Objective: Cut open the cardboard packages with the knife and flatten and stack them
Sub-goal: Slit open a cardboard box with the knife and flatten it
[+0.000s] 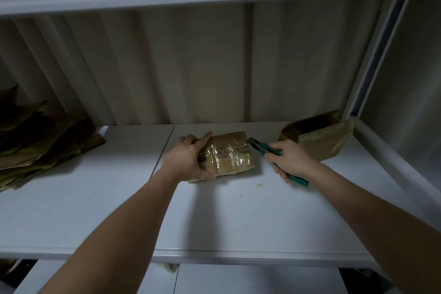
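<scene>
A small brown cardboard package (229,154), wrapped in shiny clear tape, lies on the white shelf (238,217). My left hand (187,157) grips its left end, thumb along the top edge. My right hand (290,159) holds a green-handled utility knife (265,149), whose dark tip points at the package's upper right corner, close to touching it. An opened cardboard box (317,136) lies on its side at the back right. A pile of flattened cardboard (40,141) sits at the left.
A corrugated wall closes the back of the shelf. An upper shelf overhangs at the top. A white upright post (372,59) stands at the right. A lower shelf (214,279) shows beneath the front edge. Small green scraps (259,185) lie near the knife.
</scene>
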